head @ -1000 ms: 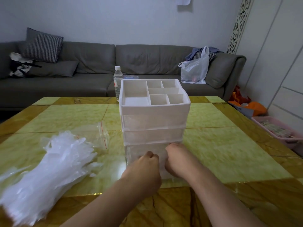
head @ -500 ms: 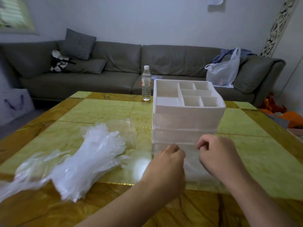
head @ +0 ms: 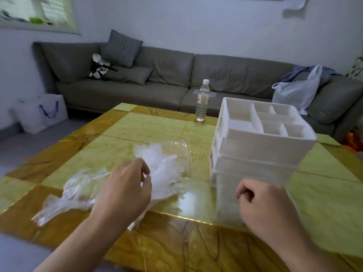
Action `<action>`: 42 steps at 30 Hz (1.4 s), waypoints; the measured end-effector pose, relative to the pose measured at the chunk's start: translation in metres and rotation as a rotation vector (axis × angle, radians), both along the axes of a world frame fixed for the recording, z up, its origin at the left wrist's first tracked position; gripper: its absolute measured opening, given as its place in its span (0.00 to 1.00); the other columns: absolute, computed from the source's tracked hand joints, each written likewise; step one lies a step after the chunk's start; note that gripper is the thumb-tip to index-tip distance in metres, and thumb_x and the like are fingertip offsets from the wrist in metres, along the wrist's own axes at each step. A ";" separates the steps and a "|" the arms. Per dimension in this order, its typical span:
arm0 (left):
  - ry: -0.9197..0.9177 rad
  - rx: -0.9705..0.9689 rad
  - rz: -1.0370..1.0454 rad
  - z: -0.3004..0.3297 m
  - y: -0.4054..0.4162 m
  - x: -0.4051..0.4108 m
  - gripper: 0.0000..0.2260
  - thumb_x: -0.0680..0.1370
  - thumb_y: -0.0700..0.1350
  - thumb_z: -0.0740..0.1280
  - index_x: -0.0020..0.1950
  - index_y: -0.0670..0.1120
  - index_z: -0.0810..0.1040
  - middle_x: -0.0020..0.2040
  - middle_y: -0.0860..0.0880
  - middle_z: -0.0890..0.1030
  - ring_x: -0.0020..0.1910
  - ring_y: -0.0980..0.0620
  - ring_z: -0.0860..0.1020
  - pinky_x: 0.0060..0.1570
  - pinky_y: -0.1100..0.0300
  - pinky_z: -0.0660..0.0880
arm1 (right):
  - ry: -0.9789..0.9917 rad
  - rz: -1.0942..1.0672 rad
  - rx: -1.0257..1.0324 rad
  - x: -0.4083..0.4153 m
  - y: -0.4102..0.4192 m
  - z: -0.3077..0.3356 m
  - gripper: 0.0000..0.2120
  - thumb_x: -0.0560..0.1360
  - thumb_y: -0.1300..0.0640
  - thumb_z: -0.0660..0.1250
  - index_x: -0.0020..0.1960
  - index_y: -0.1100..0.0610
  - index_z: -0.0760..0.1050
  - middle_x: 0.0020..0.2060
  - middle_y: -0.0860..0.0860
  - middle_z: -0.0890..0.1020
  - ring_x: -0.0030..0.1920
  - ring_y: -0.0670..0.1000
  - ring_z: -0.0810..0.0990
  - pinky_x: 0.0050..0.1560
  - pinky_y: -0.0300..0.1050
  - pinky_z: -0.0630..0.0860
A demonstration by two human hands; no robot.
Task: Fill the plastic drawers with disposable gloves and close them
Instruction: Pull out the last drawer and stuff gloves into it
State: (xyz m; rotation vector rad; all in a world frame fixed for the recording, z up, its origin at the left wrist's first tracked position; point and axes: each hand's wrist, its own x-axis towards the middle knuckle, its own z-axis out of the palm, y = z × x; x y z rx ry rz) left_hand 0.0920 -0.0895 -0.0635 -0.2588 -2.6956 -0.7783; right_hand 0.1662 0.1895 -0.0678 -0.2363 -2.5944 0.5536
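Observation:
A white plastic drawer unit with a divided open top stands on the right of the table. Its translucent bottom drawer is pulled out toward me. My right hand has its fingers curled at the front of that drawer. A pile of clear disposable gloves lies on the table left of the unit. My left hand is over the pile with loosely curled fingers touching the gloves; no firm grip shows. The two upper drawers look pushed in.
A clear zip bag lies behind the gloves. A water bottle stands at the far edge of the yellow-green table. A grey sofa carries a plastic bag. A white bag sits on the floor at left.
My left hand left the bottom drawer and moved left onto the glove pile. The right hand stayed at the drawer, which now stands pulled out. The view swung left.

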 end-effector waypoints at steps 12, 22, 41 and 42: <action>-0.057 -0.231 -0.053 -0.026 0.014 -0.017 0.09 0.82 0.48 0.62 0.54 0.53 0.82 0.50 0.54 0.75 0.53 0.50 0.74 0.51 0.59 0.64 | -0.162 0.134 0.075 0.004 -0.037 -0.019 0.07 0.72 0.61 0.64 0.39 0.50 0.75 0.35 0.42 0.79 0.40 0.46 0.77 0.37 0.46 0.76; 0.112 0.189 -0.018 -0.003 0.000 -0.004 0.03 0.83 0.47 0.65 0.51 0.51 0.78 0.45 0.57 0.81 0.45 0.54 0.79 0.42 0.56 0.75 | -0.216 0.163 -0.032 0.006 -0.048 -0.017 0.07 0.74 0.60 0.64 0.42 0.49 0.77 0.37 0.42 0.80 0.44 0.45 0.77 0.38 0.43 0.76; -0.386 0.670 -0.105 -0.013 0.019 -0.006 0.09 0.82 0.46 0.69 0.43 0.49 0.84 0.38 0.49 0.85 0.38 0.51 0.83 0.41 0.53 0.77 | -0.415 0.363 -1.242 -0.043 -0.122 -0.028 0.15 0.76 0.43 0.75 0.55 0.53 0.83 0.49 0.54 0.89 0.52 0.57 0.88 0.60 0.62 0.83; -0.428 0.711 -0.110 -0.013 0.017 -0.007 0.08 0.82 0.46 0.70 0.43 0.50 0.84 0.39 0.48 0.86 0.40 0.48 0.85 0.43 0.52 0.78 | -0.417 0.368 -1.245 -0.044 -0.123 -0.029 0.14 0.76 0.44 0.74 0.56 0.52 0.84 0.51 0.53 0.89 0.54 0.57 0.88 0.61 0.63 0.83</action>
